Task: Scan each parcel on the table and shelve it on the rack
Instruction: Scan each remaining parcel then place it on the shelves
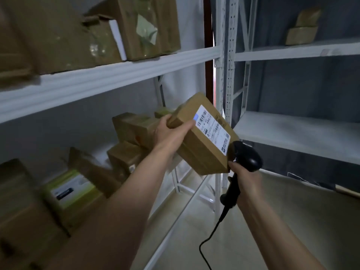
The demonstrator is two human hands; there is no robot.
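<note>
At frame centre our left hand (171, 131) grips the cardboard parcel (202, 139) by its upper end, tilted before the rack (109, 75); our right hand (246, 182) is wrapped round the black barcode scanner (245, 155). The parcel looks stiff and light, best held by its edges. Its shipping label (213, 129) shows barcodes, the print unreadable.

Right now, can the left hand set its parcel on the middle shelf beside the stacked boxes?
Probably yes. The left hand grips the parcel just in front of that shelf, level with the stacked boxes. The scanner in the right hand touches only its near corner.
</note>
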